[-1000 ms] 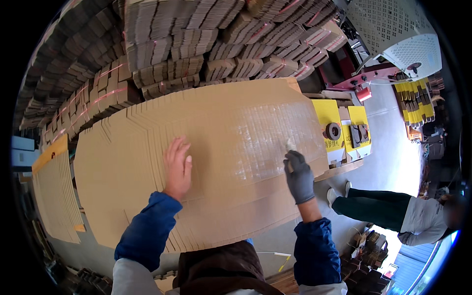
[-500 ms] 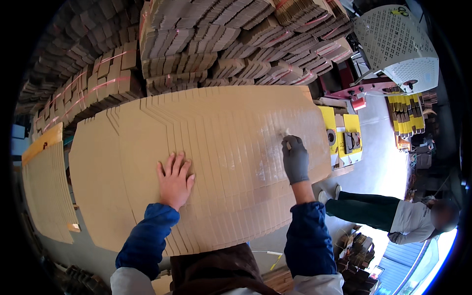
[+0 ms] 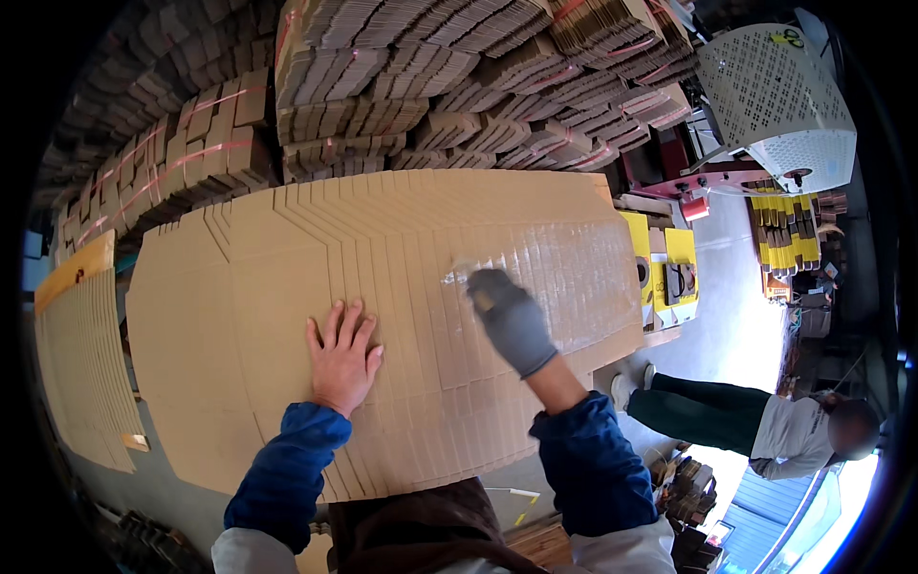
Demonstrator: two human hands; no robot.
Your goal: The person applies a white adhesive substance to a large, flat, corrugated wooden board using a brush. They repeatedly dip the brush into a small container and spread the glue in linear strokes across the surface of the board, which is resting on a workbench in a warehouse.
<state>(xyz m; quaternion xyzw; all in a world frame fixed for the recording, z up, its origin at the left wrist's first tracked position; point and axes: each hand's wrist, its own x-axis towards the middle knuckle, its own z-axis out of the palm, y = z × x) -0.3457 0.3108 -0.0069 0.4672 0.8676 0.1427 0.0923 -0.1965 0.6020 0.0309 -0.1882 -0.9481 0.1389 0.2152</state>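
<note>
A broad fanned stack of flat brown cardboard sheets [image 3: 411, 421] is laid across the centre of the frame, its overlapping edges set in close parallel steps. The bare left hand [image 3: 344, 364] is rested palm down on the stack, left of centre, its fingers spread slightly apart with nothing gripped. By the right hand [image 3: 512, 320], covered in a dark grey glove, a small tan-handled tool [image 3: 483, 298] is held near the middle of the frame, the fingers curled around it; its pale tip is blurred over the sheets. A glossy wet-looking film [image 3: 564, 277] is spread over the stack's right part. Just beyond its right end, yellow-and-white printed cartons [image 3: 680, 273] are placed; their printing is too small to be read. A second stepped stack of brown cardboard [image 3: 81, 354] is seen at the far left. Tied bundles of folded brown cardboard [image 3: 373, 77] are piled along the top, and a pale perforated metal guard [image 3: 765, 86] is seen at upper right. At lower right, a person [image 3: 789, 426] in a grey top is seen, its small dark lettering illegible.
</note>
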